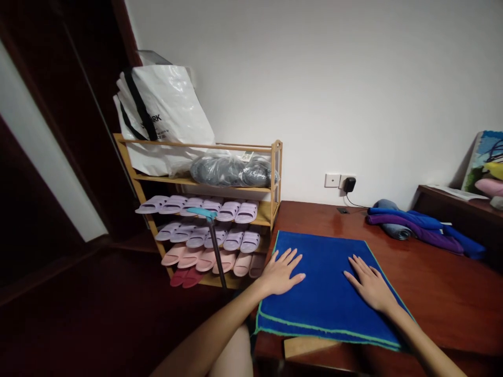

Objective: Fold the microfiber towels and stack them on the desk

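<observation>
A blue towel (322, 293) with green stitched edges lies folded and flat on the reddish-brown table (451, 293). Its near edge shows two layers and hangs slightly over the table's front. My left hand (280, 273) rests palm down on the towel's left side, fingers spread. On the right side lies my right hand (369, 285), also flat with its fingers apart. Neither hand grips the cloth.
Blue and purple cloths (416, 228) lie at the table's back right, near a black plug (349, 184) in the wall. Left stands a wooden shoe rack (275, 173) with several slippers, a white bag (168, 104) and a blue-topped pole (216, 246).
</observation>
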A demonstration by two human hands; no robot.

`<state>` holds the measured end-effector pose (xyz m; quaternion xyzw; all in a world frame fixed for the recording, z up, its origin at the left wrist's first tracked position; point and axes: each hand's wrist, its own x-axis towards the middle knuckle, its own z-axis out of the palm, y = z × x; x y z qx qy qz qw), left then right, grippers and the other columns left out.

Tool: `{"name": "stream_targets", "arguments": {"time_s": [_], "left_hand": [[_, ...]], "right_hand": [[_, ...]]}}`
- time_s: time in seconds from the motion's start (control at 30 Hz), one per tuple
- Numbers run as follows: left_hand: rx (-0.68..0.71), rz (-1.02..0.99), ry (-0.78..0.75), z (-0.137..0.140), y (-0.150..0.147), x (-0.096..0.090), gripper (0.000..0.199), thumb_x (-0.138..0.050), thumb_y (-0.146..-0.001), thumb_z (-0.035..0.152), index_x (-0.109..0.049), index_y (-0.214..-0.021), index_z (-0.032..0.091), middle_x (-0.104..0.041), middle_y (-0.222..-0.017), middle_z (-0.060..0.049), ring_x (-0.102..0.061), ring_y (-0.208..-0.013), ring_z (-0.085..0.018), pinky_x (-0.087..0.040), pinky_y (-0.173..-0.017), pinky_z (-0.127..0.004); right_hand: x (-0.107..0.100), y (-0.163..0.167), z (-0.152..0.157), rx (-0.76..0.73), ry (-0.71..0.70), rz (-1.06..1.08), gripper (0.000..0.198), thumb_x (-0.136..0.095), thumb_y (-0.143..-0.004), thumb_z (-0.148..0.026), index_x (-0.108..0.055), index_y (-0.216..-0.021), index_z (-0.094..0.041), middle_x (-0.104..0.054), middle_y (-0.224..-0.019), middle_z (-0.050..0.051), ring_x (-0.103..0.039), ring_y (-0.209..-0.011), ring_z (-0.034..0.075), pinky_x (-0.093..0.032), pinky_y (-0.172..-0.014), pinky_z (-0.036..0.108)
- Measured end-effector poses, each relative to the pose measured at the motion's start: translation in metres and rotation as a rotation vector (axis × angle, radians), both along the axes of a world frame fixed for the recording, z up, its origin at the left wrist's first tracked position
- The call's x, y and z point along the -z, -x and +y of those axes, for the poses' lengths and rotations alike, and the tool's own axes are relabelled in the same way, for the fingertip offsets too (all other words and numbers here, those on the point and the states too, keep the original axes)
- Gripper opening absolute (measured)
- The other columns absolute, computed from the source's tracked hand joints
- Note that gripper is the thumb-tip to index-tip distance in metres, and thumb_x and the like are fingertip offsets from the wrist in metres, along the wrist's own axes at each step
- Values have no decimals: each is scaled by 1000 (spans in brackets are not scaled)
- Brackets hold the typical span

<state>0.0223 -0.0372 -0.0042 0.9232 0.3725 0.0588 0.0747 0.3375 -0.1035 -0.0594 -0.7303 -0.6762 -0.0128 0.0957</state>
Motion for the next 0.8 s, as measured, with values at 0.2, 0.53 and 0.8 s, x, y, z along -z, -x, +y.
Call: {"name": "stream_targets", "arguments": {"time_s": [0.2,0.53,0.8], "left_hand": [[4,2,10,3,-1,0,67,-18,-92,64,-20,-147,25,-13,-153,-4,-6,-141,-22,-6,-111,-49],[-34,-4,-49,-15,2,-6,57,-20,-96,53,-29,-144,23,-21,-152,-6,-14,-139,-24,-13,-111,-49],[98,-30,-16,-63,23,-8,60,-24,-94,60,-20,-146,30,-17,-152,-3,-12,-140,-25,-13,-111,-52]], "right_hand": [[-1,0,5,8,3,-30,74,-18,-87,-67,-25,-144,-21,-19,-149,0,-15,-138,16,-22,-112,41],[-17,14,-13,81,-120,-155,69,-26,-90,-56,-32,-141,-9,-10,-150,11,-7,-139,25,-12,-113,48],[-8,28,-68,8,-10,-52,70,-18,-86,-70,-22,-144,-31,-13,-150,-3,-13,-139,17,-21,-113,43]]}}
